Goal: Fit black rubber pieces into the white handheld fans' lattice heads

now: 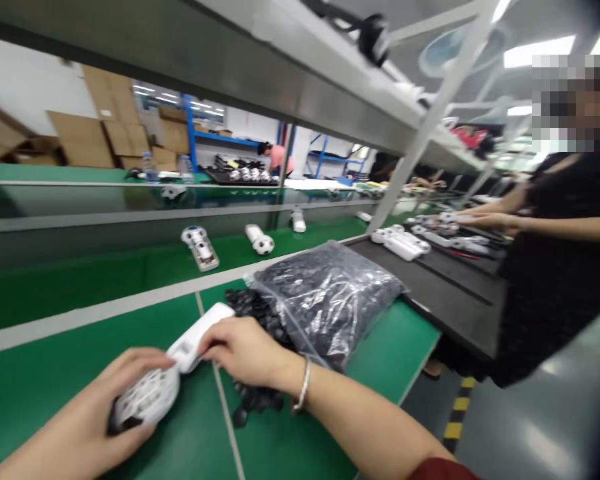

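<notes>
A white handheld fan [147, 399], with a round slotted head and a straight handle, lies at an angle low over the green worktop. Around its round head, my left hand [125, 393] is closed, thumb below and fingers on top. My right hand [240, 350] pinches the side of the handle; whether a small piece is between its fingertips is hidden. Just beyond the right wrist, small black plastic pieces [260, 310] lie in a loose heap. They spill beside a clear plastic bag [335, 287] full of similar black pieces.
Several white fans with football-patterned heads, one of them a fan [200, 248] with its inside exposed, rest on the green conveyor [105, 280]. To the right, a black tray [450, 300] holds more white parts, where a co-worker [555, 253] stands. A slanted metal post [420, 133] supports the overhead shelf.
</notes>
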`<state>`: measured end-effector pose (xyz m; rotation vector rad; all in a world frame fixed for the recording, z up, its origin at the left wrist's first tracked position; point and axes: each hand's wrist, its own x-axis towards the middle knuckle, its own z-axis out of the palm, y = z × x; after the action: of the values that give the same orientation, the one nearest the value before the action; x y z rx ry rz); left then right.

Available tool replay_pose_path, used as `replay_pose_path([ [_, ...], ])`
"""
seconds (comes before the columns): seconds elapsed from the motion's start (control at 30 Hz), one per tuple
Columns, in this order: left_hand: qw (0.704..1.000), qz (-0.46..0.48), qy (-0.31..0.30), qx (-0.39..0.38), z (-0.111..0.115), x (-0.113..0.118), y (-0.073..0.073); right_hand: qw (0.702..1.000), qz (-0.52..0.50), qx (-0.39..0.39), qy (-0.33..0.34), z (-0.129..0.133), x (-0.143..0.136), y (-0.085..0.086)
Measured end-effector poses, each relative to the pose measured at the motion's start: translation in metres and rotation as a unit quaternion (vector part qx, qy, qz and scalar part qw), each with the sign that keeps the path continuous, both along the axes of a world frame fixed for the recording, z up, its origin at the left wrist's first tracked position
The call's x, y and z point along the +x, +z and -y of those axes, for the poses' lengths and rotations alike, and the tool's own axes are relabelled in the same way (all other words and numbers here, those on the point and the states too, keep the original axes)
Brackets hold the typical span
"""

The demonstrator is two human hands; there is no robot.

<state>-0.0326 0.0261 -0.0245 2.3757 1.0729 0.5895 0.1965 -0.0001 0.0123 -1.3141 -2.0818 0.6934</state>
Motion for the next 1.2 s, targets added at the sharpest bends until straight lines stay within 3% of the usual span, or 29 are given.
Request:
replay_pose_path([
  [0.1, 0.996, -0.02, 0.0, -0.09, 0.017, 0.013, 0.029, 0.992, -0.114, -0.05, -0.018, 0.002, -0.002, -0.003],
  [0.23, 0.993, 0.027, 0.082, -0.08, 0.021, 0.024, 0.043, 0.977, -0.212, -0.017, 0.008, 0.008, -0.006, -0.003],
  [0.37, 0.993, 0.065, 0.068, -0.074, 0.028, 0.027, 0.044, 0.978, -0.196, 0.05, 0.049, 0.016, -0.01, -0.001],
  [0.5, 0.994, 0.06, 0.05, -0.072, 0.032, 0.026, 0.043, 0.98, -0.195, 0.021, 0.043, 0.017, -0.011, -0.004],
  [0.7, 0.994, -0.018, 0.038, -0.103, 0.029, 0.021, 0.037, 0.991, -0.111, 0.008, 0.072, 0.011, -0.009, -0.007],
  [0.83, 0.994, -0.008, -0.005, -0.108, 0.023, 0.019, 0.035, 0.995, -0.064, 0.034, 0.066, 0.011, -0.008, -0.005],
  [0.97, 0.993, -0.005, -0.047, -0.106, 0.019, 0.016, 0.037, 0.997, -0.025, 0.014, 0.067, 0.013, -0.009, -0.004],
  [1.1, 0.994, -0.01, -0.049, -0.099, 0.018, 0.015, 0.037, 0.996, -0.031, -0.007, 0.079, 0.016, -0.011, -0.006],
  [1.2, 0.994, -0.01, -0.048, -0.102, 0.02, 0.015, 0.037, 0.994, -0.031, 0.032, 0.095, 0.017, -0.014, -0.006],
])
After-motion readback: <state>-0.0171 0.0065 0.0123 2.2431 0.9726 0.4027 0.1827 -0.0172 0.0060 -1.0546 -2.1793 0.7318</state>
